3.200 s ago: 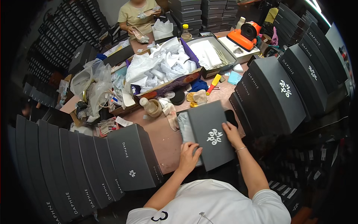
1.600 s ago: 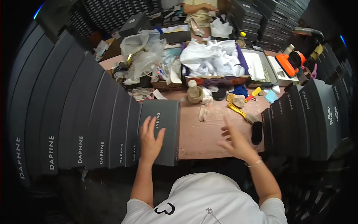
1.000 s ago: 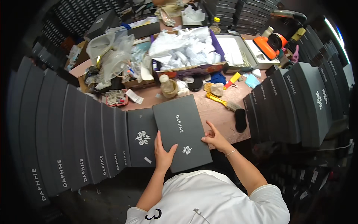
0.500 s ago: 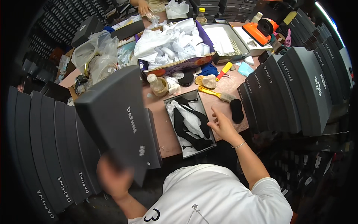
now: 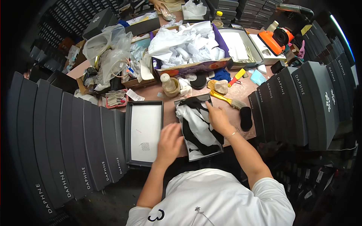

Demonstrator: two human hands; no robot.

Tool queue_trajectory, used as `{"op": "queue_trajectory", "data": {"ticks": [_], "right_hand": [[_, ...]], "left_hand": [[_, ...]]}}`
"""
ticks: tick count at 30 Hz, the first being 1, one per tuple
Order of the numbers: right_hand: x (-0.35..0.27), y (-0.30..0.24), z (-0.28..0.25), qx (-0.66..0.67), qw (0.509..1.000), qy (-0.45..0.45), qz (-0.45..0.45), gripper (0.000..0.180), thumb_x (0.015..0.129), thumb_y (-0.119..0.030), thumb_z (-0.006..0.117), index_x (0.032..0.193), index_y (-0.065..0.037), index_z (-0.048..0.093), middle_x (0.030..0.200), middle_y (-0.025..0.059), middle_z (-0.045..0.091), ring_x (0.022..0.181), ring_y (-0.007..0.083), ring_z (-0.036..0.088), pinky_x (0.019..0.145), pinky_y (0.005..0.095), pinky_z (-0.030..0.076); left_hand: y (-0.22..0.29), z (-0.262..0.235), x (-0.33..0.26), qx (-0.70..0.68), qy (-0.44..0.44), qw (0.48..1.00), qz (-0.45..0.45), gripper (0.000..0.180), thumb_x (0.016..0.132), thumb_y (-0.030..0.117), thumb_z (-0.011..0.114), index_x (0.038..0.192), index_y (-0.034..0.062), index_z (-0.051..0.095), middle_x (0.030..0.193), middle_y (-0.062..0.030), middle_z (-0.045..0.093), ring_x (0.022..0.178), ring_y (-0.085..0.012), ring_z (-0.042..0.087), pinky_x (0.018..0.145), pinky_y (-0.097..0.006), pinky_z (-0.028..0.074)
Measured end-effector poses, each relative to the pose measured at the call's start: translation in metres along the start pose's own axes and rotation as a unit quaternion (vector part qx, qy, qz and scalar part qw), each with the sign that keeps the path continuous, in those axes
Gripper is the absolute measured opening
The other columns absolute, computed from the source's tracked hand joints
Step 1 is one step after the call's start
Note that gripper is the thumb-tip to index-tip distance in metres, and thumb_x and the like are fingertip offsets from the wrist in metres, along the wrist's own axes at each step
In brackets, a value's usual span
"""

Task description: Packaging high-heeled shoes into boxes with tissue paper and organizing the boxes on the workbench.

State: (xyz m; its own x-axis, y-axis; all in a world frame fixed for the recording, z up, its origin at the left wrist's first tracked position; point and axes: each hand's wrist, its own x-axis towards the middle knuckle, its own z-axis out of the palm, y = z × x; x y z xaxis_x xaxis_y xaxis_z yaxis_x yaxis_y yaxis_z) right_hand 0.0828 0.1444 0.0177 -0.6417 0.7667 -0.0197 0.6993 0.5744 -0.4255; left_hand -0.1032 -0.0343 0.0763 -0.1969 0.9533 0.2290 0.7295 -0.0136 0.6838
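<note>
A grey shoebox lies on the table in front of me, holding black heeled shoes and white tissue paper. My right hand reaches over its right side, the fingers closed on a black shoe near the far end. Next to the box's left side is my left hand, its fingers slightly blurred and loosely apart, with nothing seen in them. Left of that hand lies a shoebox lid, white inside facing up.
Rows of dark shoeboxes stand at left and right. Beyond the shoebox are a yellow-handled brush, a black oval pad, a bottle and a carton of tissue paper. Another person's hand shows at the far edge.
The dark shoebox in my left hand has been let go at the left row, and the lid behind it shows. My left hand moved right to the open box; my right hand took hold of a shoe.
</note>
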Motion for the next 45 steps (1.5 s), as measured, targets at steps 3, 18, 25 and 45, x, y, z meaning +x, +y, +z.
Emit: {"op": "queue_trajectory", "data": {"ticks": [3, 18, 25, 45], "right_hand": [[-0.006, 0.012, -0.026, 0.235, 0.970, 0.052, 0.024, 0.040, 0.084, -0.005, 0.052, 0.123, 0.003, 0.055, 0.102, 0.0240, 0.066, 0.095, 0.0341, 0.065, 0.091, 0.0409, 0.046], [-0.015, -0.054, -0.103, 0.131, 0.916, -0.243, -0.290, 0.020, 0.082, -0.017, 0.064, 0.097, -0.004, 0.063, 0.091, 0.0151, 0.066, 0.084, 0.0335, 0.063, 0.072, 0.0417, 0.049], [-0.064, -0.072, -0.070, 0.074, 0.990, -0.003, -0.116, 0.043, 0.076, -0.025, 0.073, 0.112, -0.007, 0.059, 0.096, 0.0089, 0.063, 0.084, 0.0271, 0.058, 0.073, 0.0398, 0.046], [-0.067, -0.088, -0.031, 0.076, 0.959, -0.168, -0.215, 0.041, 0.078, -0.024, 0.071, 0.112, -0.005, 0.061, 0.094, 0.0093, 0.065, 0.091, 0.0246, 0.061, 0.085, 0.0362, 0.041]], "left_hand": [[0.026, 0.051, 0.023, 0.057, -0.104, 0.986, 0.121, 0.049, 0.082, 0.015, 0.067, 0.128, 0.0065, 0.052, 0.136, -0.0177, 0.044, 0.128, -0.0366, 0.039, 0.105, -0.050, 0.033], [-0.017, 0.069, 0.054, -0.540, -0.443, 0.652, -0.294, 0.077, 0.096, 0.064, 0.022, 0.136, 0.0017, 0.043, 0.124, -0.0121, 0.056, 0.109, -0.0181, 0.058, 0.086, -0.032, 0.052], [0.023, 0.048, -0.005, -0.719, -0.136, 0.565, -0.381, 0.069, 0.097, 0.060, 0.021, 0.146, 0.0107, 0.022, 0.138, -0.0154, 0.042, 0.123, -0.0277, 0.051, 0.097, -0.048, 0.048], [0.022, 0.044, -0.042, -0.705, -0.014, 0.580, -0.407, 0.078, 0.094, 0.067, 0.027, 0.136, 0.0024, 0.036, 0.128, -0.0153, 0.051, 0.117, -0.0243, 0.054, 0.093, -0.039, 0.051]]}}
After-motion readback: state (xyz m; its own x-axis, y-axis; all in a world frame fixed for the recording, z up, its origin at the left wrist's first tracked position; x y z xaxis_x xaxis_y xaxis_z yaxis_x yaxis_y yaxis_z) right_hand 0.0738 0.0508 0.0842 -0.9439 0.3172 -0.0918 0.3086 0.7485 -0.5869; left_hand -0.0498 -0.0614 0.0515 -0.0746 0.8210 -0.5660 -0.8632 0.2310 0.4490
